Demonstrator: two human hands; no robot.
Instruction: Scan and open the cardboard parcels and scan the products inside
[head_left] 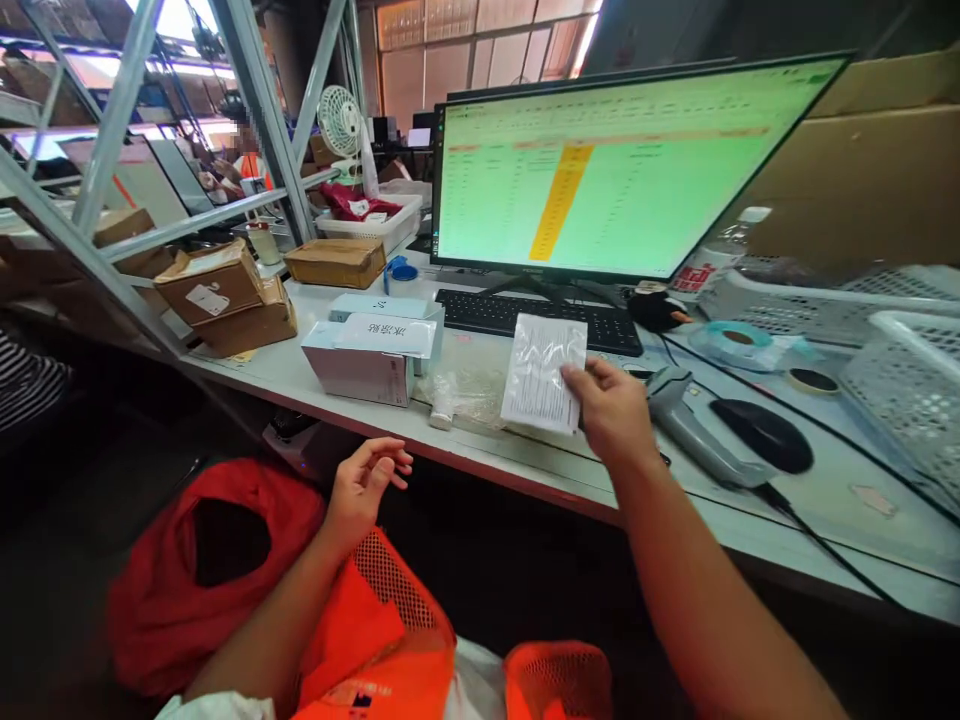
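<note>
My right hand (611,405) pinches the right edge of a flat white packet (544,372) in clear plastic, printed with lines of small text. The packet is held above the desk, in front of the keyboard (480,312). My left hand (367,490) hangs below the desk's front edge, fingers loosely curled and apart, with nothing in it. Beyond it on the desk stand light blue and white boxes (360,365), one with dark characters on its top. A small white bottle (442,408) and a clear plastic bag (472,375) lie between the boxes and the packet.
A monitor (637,180) stands behind the keyboard. To the right are a barcode scanner (701,430), a black mouse (761,435), tape rolls and white baskets (907,375). Cardboard boxes (225,295) and a metal rack (262,120) are at left. A red bag (292,510) sits below the desk.
</note>
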